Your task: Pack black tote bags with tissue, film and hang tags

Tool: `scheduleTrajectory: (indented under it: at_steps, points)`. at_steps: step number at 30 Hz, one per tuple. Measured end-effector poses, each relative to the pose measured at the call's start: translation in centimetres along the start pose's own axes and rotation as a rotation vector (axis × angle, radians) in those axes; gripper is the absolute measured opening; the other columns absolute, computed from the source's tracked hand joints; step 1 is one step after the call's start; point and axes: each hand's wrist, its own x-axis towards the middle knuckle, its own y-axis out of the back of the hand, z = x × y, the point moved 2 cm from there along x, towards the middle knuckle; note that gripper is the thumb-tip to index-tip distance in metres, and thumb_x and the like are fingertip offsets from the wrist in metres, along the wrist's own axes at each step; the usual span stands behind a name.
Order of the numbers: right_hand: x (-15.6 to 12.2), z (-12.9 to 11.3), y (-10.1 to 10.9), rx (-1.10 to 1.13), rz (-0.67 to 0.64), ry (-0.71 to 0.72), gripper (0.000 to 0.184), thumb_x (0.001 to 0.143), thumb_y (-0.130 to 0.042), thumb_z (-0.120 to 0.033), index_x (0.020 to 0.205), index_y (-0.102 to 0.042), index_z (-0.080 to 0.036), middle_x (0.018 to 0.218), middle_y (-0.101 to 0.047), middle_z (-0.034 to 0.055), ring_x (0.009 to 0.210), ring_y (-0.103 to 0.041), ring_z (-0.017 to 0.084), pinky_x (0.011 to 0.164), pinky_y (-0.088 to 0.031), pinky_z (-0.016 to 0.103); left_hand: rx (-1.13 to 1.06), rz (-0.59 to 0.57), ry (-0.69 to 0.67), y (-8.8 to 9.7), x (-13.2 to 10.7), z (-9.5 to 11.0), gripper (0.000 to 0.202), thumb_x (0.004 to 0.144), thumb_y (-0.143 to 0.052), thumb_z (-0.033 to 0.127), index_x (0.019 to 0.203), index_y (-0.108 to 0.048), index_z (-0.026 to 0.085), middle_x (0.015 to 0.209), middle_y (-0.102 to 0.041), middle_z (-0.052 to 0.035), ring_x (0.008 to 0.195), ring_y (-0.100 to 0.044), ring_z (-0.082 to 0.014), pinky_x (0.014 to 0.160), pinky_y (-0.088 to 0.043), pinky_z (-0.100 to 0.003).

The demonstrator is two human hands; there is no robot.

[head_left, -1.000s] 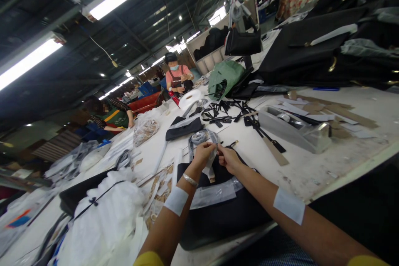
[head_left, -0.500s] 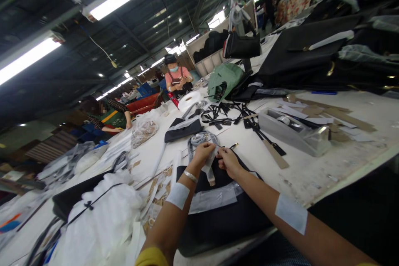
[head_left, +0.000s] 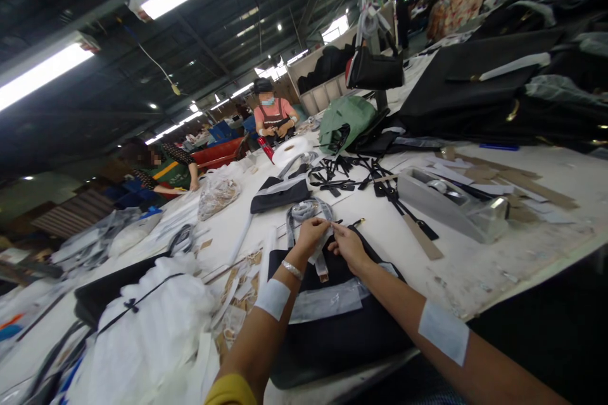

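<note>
My left hand (head_left: 310, 235) and my right hand (head_left: 348, 244) meet over a black bag (head_left: 332, 329) lying at the near table edge. Both pinch a grey wrapped strap (head_left: 306, 211) that loops up behind the bag, with its pale end hanging between my fingers. A clear plastic strip (head_left: 327, 300) lies across the bag's front. A small gold fitting (head_left: 358, 222) shows just beyond my right hand.
A grey tape dispenser (head_left: 451, 202) sits to the right, with cardboard strips (head_left: 513, 177) behind it. Black straps (head_left: 342, 174), a green bag (head_left: 344, 120) and stacked black bags (head_left: 475, 88) lie further back. White wrapping (head_left: 152, 335) is piled left. Other people work across the table.
My hands stay pinched on the strap with only slight finger shifts. The view has drifted a little.
</note>
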Motion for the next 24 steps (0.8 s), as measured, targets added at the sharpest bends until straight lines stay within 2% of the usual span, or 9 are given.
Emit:
scheduleTrajectory:
  at_steps: [5,9,12,15,18,21,24]
  points:
    - [-0.1,0.0,0.1,0.054,0.078,-0.011,0.035,0.092,-0.051,-0.020,0.128,-0.050,-0.018,0.097,-0.066,0.0048,0.046,-0.058,0.006,0.040,-0.049,0.019,0.059,0.077,-0.095,-0.7,-0.1,0.1,0.017,0.071,-0.068,0.029,0.078,-0.070,0.014,0.077,-0.068,-0.0038,0.070,-0.057,-0.0137,0.066,-0.044,-0.025]
    - [-0.2,-0.1,0.2,0.100,0.098,-0.044,0.018,0.087,-0.063,-0.029,0.100,-0.058,-0.017,0.084,-0.064,0.0023,0.044,-0.052,0.006,0.039,-0.051,0.021,0.088,0.088,-0.120,-0.7,-0.4,0.3,0.020,0.073,-0.067,0.031,0.083,-0.070,0.014,0.079,-0.069,-0.0038,0.067,-0.058,-0.0135,0.065,-0.045,-0.025]
    - [-0.1,-0.4,0.3,0.155,0.061,-0.070,0.015,0.083,-0.069,-0.028,0.082,-0.061,-0.016,0.072,-0.060,-0.0010,0.044,-0.047,0.005,0.040,-0.051,0.019,0.101,0.069,-0.134,-0.6,-0.5,0.5,0.019,0.073,-0.067,0.031,0.082,-0.071,0.014,0.079,-0.069,-0.0041,0.071,-0.060,-0.0147,0.069,-0.046,-0.026]
    - [-0.1,-0.5,0.4,0.201,0.036,-0.095,0.016,0.079,-0.073,-0.024,0.074,-0.061,-0.016,0.060,-0.053,-0.0046,0.044,-0.045,0.004,0.041,-0.048,0.015,0.109,0.058,-0.136,-0.2,-0.7,0.6,0.022,0.077,-0.064,0.033,0.087,-0.072,0.015,0.083,-0.071,-0.0052,0.077,-0.061,-0.0162,0.072,-0.045,-0.026]
    - [0.0,-0.5,0.5,0.224,0.040,-0.115,0.016,0.078,-0.074,-0.022,0.072,-0.061,-0.015,0.055,-0.051,-0.0057,0.044,-0.046,0.004,0.042,-0.047,0.013,0.122,0.046,-0.094,0.7,-1.2,0.5,0.032,0.084,-0.056,0.041,0.086,-0.072,0.014,0.081,-0.070,-0.0061,0.074,-0.061,-0.0168,0.067,-0.044,-0.027]
    - [0.0,-0.5,0.5,0.235,0.051,-0.126,0.014,0.080,-0.072,-0.021,0.073,-0.062,-0.015,0.053,-0.051,-0.0058,0.045,-0.048,0.005,0.041,-0.046,0.013,0.138,-0.016,-0.039,1.3,-2.1,0.0,0.037,0.079,-0.061,0.047,0.073,-0.072,0.013,0.065,-0.066,-0.0042,0.060,-0.056,-0.0150,0.056,-0.040,-0.026]
    - [-0.1,-0.5,0.4,0.248,0.051,-0.132,0.013,0.080,-0.072,-0.021,0.074,-0.062,-0.015,0.054,-0.052,-0.0058,0.046,-0.049,0.006,0.041,-0.046,0.014,0.126,-0.037,-0.045,1.3,-2.7,-0.3,0.035,0.076,-0.066,0.046,0.077,-0.073,0.013,0.067,-0.067,-0.0032,0.059,-0.056,-0.0137,0.055,-0.040,-0.024]
